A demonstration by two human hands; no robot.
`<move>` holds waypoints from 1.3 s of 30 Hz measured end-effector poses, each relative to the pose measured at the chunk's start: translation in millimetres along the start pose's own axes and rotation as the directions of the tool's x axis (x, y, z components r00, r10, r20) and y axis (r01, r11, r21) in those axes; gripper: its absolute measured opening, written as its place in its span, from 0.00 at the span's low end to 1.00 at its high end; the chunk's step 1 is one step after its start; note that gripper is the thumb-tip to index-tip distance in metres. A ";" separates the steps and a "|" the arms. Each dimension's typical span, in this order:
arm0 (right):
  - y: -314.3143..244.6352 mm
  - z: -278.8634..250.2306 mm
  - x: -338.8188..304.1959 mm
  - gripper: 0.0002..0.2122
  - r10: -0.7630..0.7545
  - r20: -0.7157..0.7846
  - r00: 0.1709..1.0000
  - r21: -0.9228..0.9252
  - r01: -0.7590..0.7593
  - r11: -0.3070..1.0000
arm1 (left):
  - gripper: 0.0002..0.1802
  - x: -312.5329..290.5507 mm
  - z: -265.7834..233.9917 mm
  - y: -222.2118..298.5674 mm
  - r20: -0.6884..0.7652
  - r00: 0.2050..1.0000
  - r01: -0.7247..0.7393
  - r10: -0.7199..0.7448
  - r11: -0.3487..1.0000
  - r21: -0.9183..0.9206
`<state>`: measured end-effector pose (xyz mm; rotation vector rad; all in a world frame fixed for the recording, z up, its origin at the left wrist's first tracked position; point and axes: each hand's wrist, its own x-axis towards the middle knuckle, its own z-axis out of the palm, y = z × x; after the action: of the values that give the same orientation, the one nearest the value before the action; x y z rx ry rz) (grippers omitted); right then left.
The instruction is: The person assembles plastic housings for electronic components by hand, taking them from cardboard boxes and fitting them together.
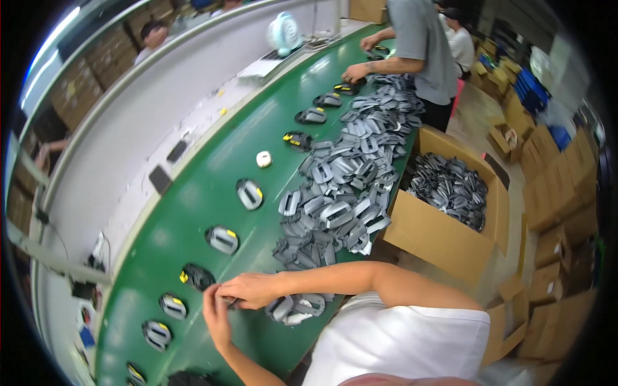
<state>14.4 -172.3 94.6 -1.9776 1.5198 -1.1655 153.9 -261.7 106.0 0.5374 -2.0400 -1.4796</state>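
Note:
My left hand and my right hand meet over the green conveyor belt. Both have their fingers closed around a small dark grey plastic part, mostly hidden by the fingers. Just beyond my fingertips lies a black plastic housing with yellow tabs, its grey top piece not showing. Farther up the belt is a housing with a light grey oval cover. Several similar units line the belt to the left. Beside my right forearm, a few loose grey covers lie near the belt's edge.
A large heap of grey covers runs along the belt's right side. An open cardboard box full of grey parts stands beside it. A white round object sits mid-belt. Another person works at the far end, near a fan.

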 end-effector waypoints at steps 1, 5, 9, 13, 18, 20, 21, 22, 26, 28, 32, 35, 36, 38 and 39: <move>-0.9 -12.8 -3.0 0.19 0.047 -0.014 0.999 0.185 -0.043 0.982 | 0.11 -2.2 11.3 2.6 -0.004 1.000 -0.015 0.015 0.999 -0.046; -4.2 -29.3 -28.3 0.20 0.170 -0.139 0.976 0.435 -0.094 0.895 | 0.10 -10.2 37.9 2.3 -0.006 0.990 0.139 -0.142 0.973 -0.186; -11.0 -27.0 -44.1 0.17 0.293 -0.230 0.928 0.651 -0.077 0.755 | 0.10 -10.2 25.5 -48.8 0.028 1.000 0.003 0.005 0.962 -0.272; -12.4 -27.2 -43.2 0.12 0.301 -0.222 0.927 0.758 -0.030 0.651 | 0.19 -8.7 48.5 -17.2 -0.165 0.964 0.152 -0.207 0.942 -0.298; -19.5 -44.4 -39.6 0.08 0.283 -0.424 0.860 0.559 0.003 0.829 | 0.11 9.0 58.8 25.3 -0.227 0.973 0.011 -0.046 0.988 -0.153; -16.4 -65.3 -39.3 0.07 0.246 -0.302 0.921 0.496 -0.068 0.866 | 0.10 23.3 72.4 43.4 -0.267 0.951 -0.183 0.158 0.980 -0.074; -18.9 -74.1 -38.0 0.07 0.259 -0.275 0.926 0.427 -0.123 0.896 | 0.10 30.0 69.5 48.4 -0.321 0.938 -0.153 0.129 0.987 -0.050; -24.0 -81.8 -36.2 0.07 0.269 -0.252 0.929 0.350 -0.172 0.921 | 0.10 35.5 63.7 51.4 -0.171 0.984 -0.070 0.047 0.989 -0.134; -37.9 -91.0 -30.3 0.07 0.269 -0.273 0.924 0.432 -0.132 0.892 | 0.12 39.1 57.8 59.6 0.157 0.987 0.070 -0.016 0.936 -0.344; -39.6 -87.9 -26.2 0.07 0.349 -0.239 0.906 0.578 -0.156 0.801 | 0.17 38.5 65.7 64.4 -0.015 0.999 -0.032 0.029 0.948 -0.318; -51.7 -87.4 -20.3 0.07 0.327 -0.274 0.904 0.517 -0.149 0.843 | 0.16 32.6 69.5 57.1 -0.176 0.981 -0.127 0.078 0.949 -0.287; -56.7 -91.4 -23.1 0.07 0.319 -0.274 0.907 0.460 -0.168 0.872 | 0.15 26.1 72.5 63.4 -0.258 0.958 -0.185 0.124 0.956 -0.227; -56.3 -92.1 -23.3 0.07 0.340 -0.247 0.907 0.467 -0.195 0.862 | 0.15 26.9 72.2 66.0 -0.275 0.951 -0.203 0.140 0.955 -0.216; -53.3 -86.1 -21.0 0.08 0.327 -0.285 0.901 0.499 -0.151 0.853 | 0.14 27.3 70.7 65.3 -0.247 0.957 -0.205 0.151 0.956 -0.209; -55.6 -86.5 -18.5 0.08 0.284 -0.302 0.910 0.452 -0.126 0.883 | 0.14 27.6 71.4 68.2 -0.194 0.972 -0.197 0.133 0.910 -0.364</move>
<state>-22.1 -120.9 177.9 -1.3272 1.4386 -1.6641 87.0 -205.4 159.5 0.3064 -1.5718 -1.6157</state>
